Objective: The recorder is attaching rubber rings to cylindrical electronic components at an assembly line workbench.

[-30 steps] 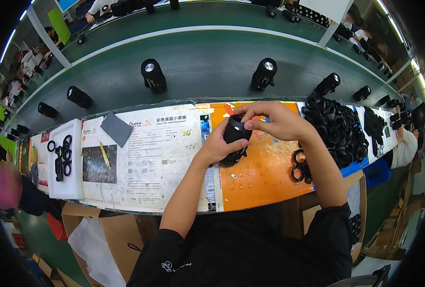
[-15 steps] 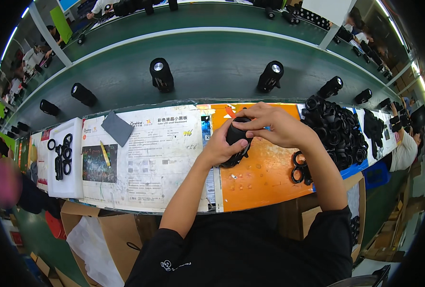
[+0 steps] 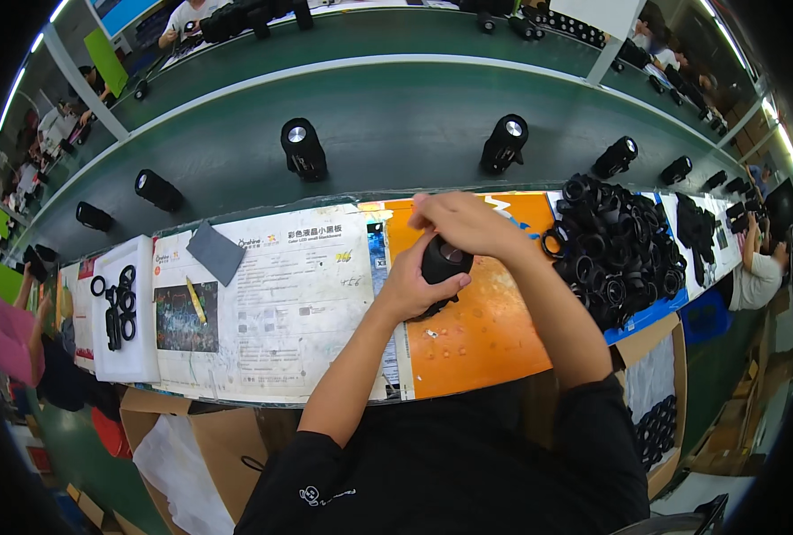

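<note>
On the orange mat (image 3: 494, 330), a black cylindrical speaker (image 3: 443, 260) stands roughly upright with its round end facing up. My left hand (image 3: 410, 283) wraps its left side, thumb across the front. Above the speaker's far edge is my right hand (image 3: 457, 223), its fingers bent together and pointing left by the left fingertips. What those fingers hold, if anything, is hidden. To the right lies a heaped pile of black rings and straps (image 3: 615, 254).
Black speakers with silver round tops, such as this one (image 3: 304, 150), stand along the green conveyor (image 3: 396, 134). Left are a grey cloth (image 3: 215, 252), a yellow pen (image 3: 196, 300) and a white foam tray (image 3: 142, 357) holding black rings. Open cartons (image 3: 213, 455) stand below; people work nearby.
My right hand has lifted off the speaker's top and shifted left and away, uncovering its end. My left hand keeps its grip. The red-orange item near my fingers is out of sight.
</note>
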The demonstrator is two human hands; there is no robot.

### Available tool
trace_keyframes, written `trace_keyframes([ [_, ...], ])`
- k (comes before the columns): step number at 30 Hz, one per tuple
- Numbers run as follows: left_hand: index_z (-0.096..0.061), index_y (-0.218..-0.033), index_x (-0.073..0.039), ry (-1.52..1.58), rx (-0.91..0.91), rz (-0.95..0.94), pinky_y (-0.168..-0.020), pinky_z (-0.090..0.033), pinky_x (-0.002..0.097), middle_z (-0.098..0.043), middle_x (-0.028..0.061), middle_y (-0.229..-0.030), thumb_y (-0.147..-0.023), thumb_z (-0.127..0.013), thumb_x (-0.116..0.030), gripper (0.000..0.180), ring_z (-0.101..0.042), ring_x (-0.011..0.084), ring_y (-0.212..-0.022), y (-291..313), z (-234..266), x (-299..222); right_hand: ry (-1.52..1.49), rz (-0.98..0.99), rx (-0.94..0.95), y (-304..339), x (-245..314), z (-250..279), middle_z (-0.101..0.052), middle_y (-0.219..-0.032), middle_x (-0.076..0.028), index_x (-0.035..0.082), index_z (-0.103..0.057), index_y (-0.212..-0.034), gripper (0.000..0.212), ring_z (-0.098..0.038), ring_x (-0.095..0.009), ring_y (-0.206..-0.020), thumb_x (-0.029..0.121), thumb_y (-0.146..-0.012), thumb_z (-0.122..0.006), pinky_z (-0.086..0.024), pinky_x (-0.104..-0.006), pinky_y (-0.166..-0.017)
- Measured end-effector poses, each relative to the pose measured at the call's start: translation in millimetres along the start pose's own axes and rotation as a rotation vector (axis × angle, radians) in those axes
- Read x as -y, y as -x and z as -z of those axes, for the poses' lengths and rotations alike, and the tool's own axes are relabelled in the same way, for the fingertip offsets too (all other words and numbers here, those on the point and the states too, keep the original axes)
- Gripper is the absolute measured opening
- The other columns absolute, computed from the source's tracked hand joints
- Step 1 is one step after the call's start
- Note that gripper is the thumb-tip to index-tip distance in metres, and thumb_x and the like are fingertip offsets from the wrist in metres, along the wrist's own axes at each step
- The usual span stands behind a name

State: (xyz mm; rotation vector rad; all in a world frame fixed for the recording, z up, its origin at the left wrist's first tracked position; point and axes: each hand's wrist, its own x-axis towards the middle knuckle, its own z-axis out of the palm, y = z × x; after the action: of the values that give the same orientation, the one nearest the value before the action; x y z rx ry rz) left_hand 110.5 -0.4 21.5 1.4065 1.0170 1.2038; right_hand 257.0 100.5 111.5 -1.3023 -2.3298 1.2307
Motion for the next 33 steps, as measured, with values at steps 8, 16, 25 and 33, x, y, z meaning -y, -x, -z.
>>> trace_keyframes([
  [8, -0.065, -0.133, -0.003, -0.040, -0.005, -0.036, -0.098, -0.060, 0.0379, -0.078, 0.0140, -0.119, -0.080, -0.096, -0.044, 0.073, -0.077, 0.0266, -0.110, 3.3, 0.0, -2.7, 0.389, 0.145, -0.042, 2.8, -9.3, -25.5, -0.076, -0.110, -0.028, -0.005, -0.077, -0.104, 0.049, -0.071, -0.045, -0.110, 0.032, -0.108, -0.045, -0.053, -0.0526, -0.101],
  [16, -0.068, -0.127, -0.002, -0.022, 0.036, -0.043, -0.095, -0.060, 0.0382, -0.078, 0.0127, -0.116, -0.077, -0.096, -0.045, 0.072, -0.077, 0.0270, -0.105, 10.5, 2.4, 1.0, 0.119, -0.084, -0.116, 15.8, 19.9, -29.3, -0.076, -0.107, -0.033, -0.009, -0.074, -0.099, 0.048, -0.070, -0.050, -0.099, 0.033, -0.097, -0.050, -0.054, -0.0536, -0.095],
  [25, -0.037, -0.155, -0.005, -0.183, 0.153, 0.097, -0.116, -0.052, 0.0435, -0.068, 0.0230, -0.141, -0.074, -0.105, -0.036, 0.111, -0.069, 0.0357, -0.133, 22.7, 33.6, 9.2, 0.062, 0.199, -0.658, -5.3, -36.0, 0.3, -0.076, -0.105, -0.025, 0.002, -0.078, -0.099, 0.024, -0.071, -0.042, -0.104, 0.025, -0.098, -0.070, -0.055, -0.0523, -0.097],
  [33, -0.065, -0.131, -0.006, -0.594, -0.212, -0.216, -0.099, -0.058, 0.0413, -0.072, 0.0149, -0.121, -0.075, -0.101, -0.023, 0.069, -0.072, 0.0332, -0.111, -89.7, 47.7, -6.2, 0.634, -0.359, -0.985, -34.0, -125.8, 113.5, -0.057, -0.155, -0.027, 0.005, -0.044, -0.165, 0.093, -0.052, -0.047, -0.144, 0.047, -0.094, -0.087, -0.040, -0.0609, -0.118],
])
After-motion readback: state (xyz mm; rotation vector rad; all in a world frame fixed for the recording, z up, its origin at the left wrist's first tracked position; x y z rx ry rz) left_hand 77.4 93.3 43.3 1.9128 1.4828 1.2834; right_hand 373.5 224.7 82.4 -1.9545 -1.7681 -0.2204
